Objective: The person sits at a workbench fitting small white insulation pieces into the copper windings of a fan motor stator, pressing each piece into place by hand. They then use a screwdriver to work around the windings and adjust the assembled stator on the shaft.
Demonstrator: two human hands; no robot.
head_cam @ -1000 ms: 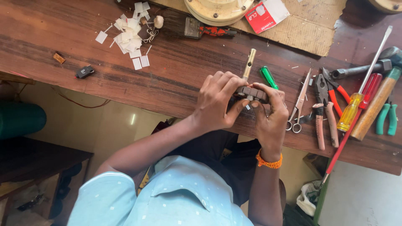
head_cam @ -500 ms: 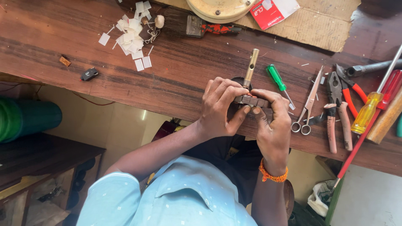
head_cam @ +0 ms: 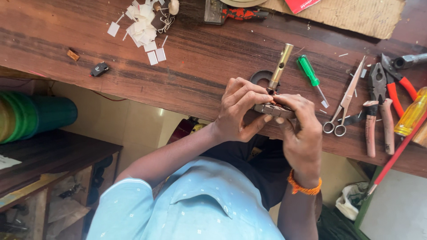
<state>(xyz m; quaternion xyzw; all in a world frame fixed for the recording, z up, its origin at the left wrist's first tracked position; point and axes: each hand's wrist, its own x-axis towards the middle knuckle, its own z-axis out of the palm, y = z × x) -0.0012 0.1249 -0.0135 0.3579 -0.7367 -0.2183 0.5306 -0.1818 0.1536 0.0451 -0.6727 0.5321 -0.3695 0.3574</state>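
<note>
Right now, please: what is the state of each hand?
Left hand: closed, fingers pinching the small metal part.
Right hand: closed, gripping the same metal part from the other side.

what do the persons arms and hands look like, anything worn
Both hands, left and right, are bare, no gloves or rings visible. The forearms are uncovered. A light blue short sleeve with small pale dots covers the left upper arm. An orange bracelet circles the right wrist.

One flat red rectangular cardboard package (head_cam: 302,4) lies at the top edge, well beyond the fingers (head_cam: 249,91), on brown cardboard sheet (head_cam: 356,15).
</note>
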